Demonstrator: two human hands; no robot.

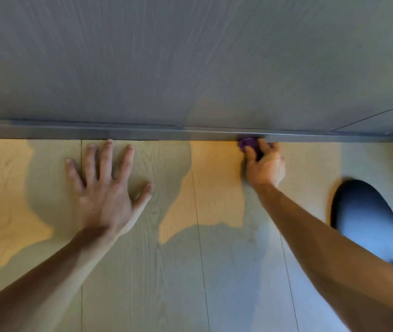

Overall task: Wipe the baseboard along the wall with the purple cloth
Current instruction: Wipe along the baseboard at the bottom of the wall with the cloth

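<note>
A dark grey baseboard (142,133) runs across the view where the grey wood-grain wall meets the light wooden floor. My right hand (265,164) grips a bunched purple cloth (248,142) and presses it against the baseboard right of centre; my fingers hide most of the cloth. My left hand (107,188) lies flat on the floor with fingers spread, its fingertips almost touching the baseboard, holding nothing.
The grey wall (190,56) fills the upper half. A dark blue-clad knee (370,224) rests on the floor at the right. A panel seam (372,116) slants across the wall at far right. Floor planks (190,259) with sunlit patches stretch toward me.
</note>
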